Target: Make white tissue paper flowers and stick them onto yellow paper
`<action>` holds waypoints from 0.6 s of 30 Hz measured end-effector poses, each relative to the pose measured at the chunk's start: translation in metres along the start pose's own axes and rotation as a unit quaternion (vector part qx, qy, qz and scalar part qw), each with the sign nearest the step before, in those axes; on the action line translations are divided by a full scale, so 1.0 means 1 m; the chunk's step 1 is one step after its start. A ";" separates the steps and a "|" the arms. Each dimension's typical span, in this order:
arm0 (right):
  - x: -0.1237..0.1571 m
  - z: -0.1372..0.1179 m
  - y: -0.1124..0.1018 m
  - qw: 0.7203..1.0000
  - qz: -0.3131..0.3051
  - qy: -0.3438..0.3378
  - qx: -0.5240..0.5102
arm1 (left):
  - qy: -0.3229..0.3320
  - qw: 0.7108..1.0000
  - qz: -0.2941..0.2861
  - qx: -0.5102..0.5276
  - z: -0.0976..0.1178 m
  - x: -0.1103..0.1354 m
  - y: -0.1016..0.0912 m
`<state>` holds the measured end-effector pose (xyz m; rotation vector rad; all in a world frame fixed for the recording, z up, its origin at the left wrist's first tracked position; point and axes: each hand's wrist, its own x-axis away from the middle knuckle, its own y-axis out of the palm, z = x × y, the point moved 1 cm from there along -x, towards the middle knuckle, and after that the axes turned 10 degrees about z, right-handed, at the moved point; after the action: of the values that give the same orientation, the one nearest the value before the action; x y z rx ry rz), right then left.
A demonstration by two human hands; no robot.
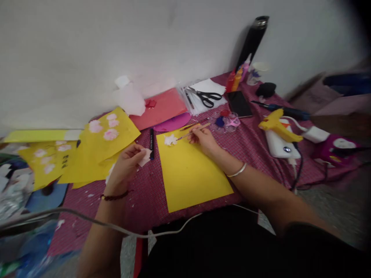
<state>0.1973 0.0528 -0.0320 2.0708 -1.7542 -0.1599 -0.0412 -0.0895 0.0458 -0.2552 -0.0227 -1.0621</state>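
A yellow sheet of paper (191,173) lies in front of me on the checked tablecloth. Near its upper left corner sits a crumpled whitish paper flower (170,139). My right hand (203,139) grips a thin wooden stick, perhaps a brush (199,129), over the sheet, its tip pointing at the flower. Whether the tip touches it I cannot tell. Left of the sheet, my left hand (130,162) pinches a small pale pink piece of paper (145,157) between thumb and fingers. A black marker (152,141) lies just beyond that piece.
Yellow sheets with pink flowers (113,133) overlap on the left. Black scissors (206,96), a phone (239,104) and paint bottles (237,79) lie or stand at the back. A yellow glue gun (281,126) rests on a white power strip (279,144). A cable (127,231) crosses in front.
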 end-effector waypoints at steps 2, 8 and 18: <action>0.006 -0.002 0.004 1.000 -0.023 0.008 0.000 | -0.014 0.999 -0.030 0.025 -0.008 -0.005 0.027; 0.031 0.000 0.022 0.990 -0.129 -0.040 0.032 | -0.006 0.997 -0.065 0.041 -0.023 -0.008 0.070; 0.043 -0.009 0.018 0.976 -0.143 -0.126 0.109 | 0.010 0.982 -0.172 -0.077 -0.030 0.008 0.073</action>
<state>0.1924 0.0115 -0.0088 2.5554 -1.6644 -0.3408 0.0228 -0.0694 0.0032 -0.3890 0.0351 -1.4132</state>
